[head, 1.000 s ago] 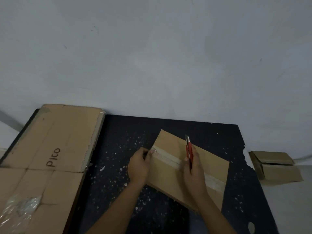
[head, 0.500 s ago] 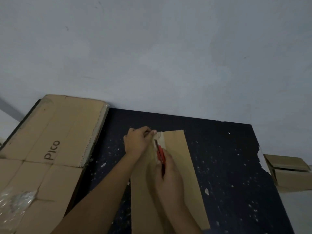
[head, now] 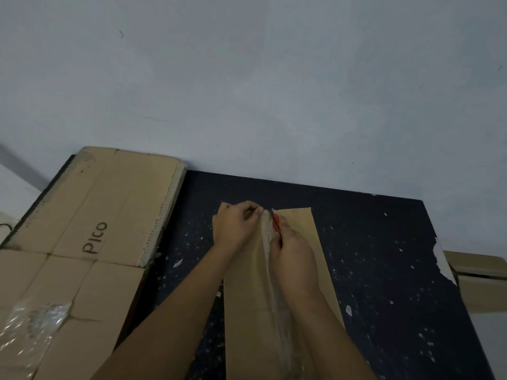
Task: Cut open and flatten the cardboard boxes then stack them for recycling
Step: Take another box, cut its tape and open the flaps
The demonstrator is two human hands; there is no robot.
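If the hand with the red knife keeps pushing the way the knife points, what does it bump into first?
The right hand aims the red knife away along the tape seam. It would probably pass the box's far edge, cross bare dark table, then reach the wall.

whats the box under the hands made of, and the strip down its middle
The box looks like plain matte brown cardboard. The strip along its seam seems to be clear plastic packing tape: it is glossy, see-through and crinkled near the far end.
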